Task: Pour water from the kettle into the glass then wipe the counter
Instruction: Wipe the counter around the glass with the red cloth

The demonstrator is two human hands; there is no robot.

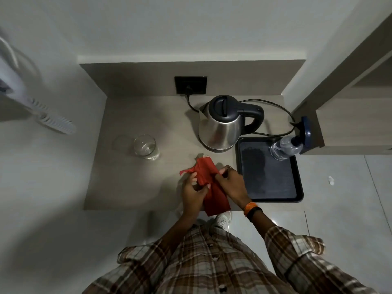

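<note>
Gripping a red cloth (209, 183) between them, the left hand (194, 193) and right hand (230, 183) have their fingers closed on its folds just above the bench (131, 179), probably bunching it into a pad for wiping. The glass (146, 147), apparently holding water, stands beyond and left of the hands; the kettle (222, 124) sits beyond them, clear of the wiping area.

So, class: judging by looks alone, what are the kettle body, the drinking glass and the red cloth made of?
Kettle: probably brushed stainless steel, silvery with soft reflections; its lid and handle look like dark plastic.
Glass: clear glass, see-through with bright rim glints.
Red cloth: thin matte fabric, creasing in both hands.
</note>
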